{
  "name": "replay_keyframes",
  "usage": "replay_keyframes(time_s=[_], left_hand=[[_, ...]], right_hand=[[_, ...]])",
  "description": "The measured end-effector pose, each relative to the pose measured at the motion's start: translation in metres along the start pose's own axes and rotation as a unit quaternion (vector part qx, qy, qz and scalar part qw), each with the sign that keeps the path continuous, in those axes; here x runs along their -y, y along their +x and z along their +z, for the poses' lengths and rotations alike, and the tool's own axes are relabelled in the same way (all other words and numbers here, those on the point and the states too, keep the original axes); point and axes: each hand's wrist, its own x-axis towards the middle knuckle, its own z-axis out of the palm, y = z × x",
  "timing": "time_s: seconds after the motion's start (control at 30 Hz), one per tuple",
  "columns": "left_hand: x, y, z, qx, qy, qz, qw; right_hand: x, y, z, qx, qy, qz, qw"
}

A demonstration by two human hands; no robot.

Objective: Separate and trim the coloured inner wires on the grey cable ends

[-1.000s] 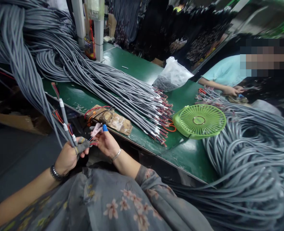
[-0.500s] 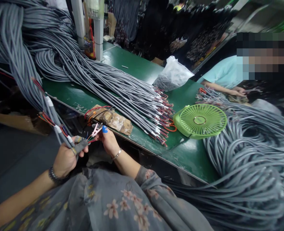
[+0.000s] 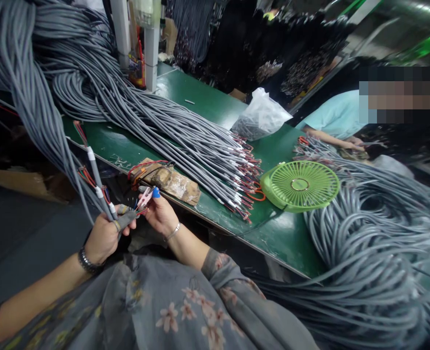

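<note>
Low in front of my body, my left hand (image 3: 107, 236) is closed around several grey cables (image 3: 94, 167), its fingers partly wrapped in grey and yellowish covering. Thin coloured wires (image 3: 140, 212) fan out past its fingertips toward the other hand. My right hand (image 3: 164, 216), with blue tape on its thumb, pinches a small pale pink tool with two arms (image 3: 145, 196), like a clip or tweezers. The tool is right beside the wire ends; whether it grips one is too small to tell. More cable ends with white bands and coloured wires rise above my left hand.
A wooden block (image 3: 178, 187) with wires attached lies at the edge of the green table (image 3: 273, 243). Behind it are a large bundle of grey cables (image 3: 186, 131), a plastic bag (image 3: 262, 114) and a green fan (image 3: 300, 184). A co-worker's hands (image 3: 355, 144) are at the right.
The cable ends above my left hand have swung slightly right and spread apart. My right hand has shifted slightly left, and the pink tool has turned. The view has shifted a little.
</note>
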Motion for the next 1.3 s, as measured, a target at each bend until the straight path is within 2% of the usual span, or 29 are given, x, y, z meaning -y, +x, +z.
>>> replay_keyframes(time_s=[0.17, 0.37, 0.5, 0.73, 0.87, 1.07, 1.3], left_hand=[[-0.001, -0.002, 0.0, -0.001, 0.003, -0.003, 1.0], [-0.002, -0.009, -0.008, 0.019, 0.013, 0.002, 1.0], [-0.001, -0.016, -0.013, -0.006, 0.014, 0.02, 1.0], [-0.006, -0.019, -0.008, -0.046, 0.006, 0.04, 0.998], [-0.01, -0.015, -0.001, -0.048, -0.01, 0.048, 0.998], [-0.013, -0.008, 0.007, -0.044, -0.003, 0.027, 0.999], [-0.004, -0.01, 0.005, -0.045, 0.022, 0.023, 0.998]], right_hand=[[0.001, -0.004, 0.003, -0.006, 0.013, 0.017, 1.0], [0.005, -0.012, 0.002, 0.018, 0.011, 0.046, 0.999], [0.011, -0.014, 0.001, 0.041, -0.018, 0.055, 0.997], [0.002, -0.009, -0.007, 0.021, -0.093, -0.051, 0.994], [-0.006, -0.003, -0.015, 0.005, -0.134, -0.1, 0.986], [-0.004, 0.003, -0.01, 0.042, -0.051, -0.006, 0.998], [-0.005, 0.003, -0.004, 0.022, 0.006, 0.002, 1.0]])
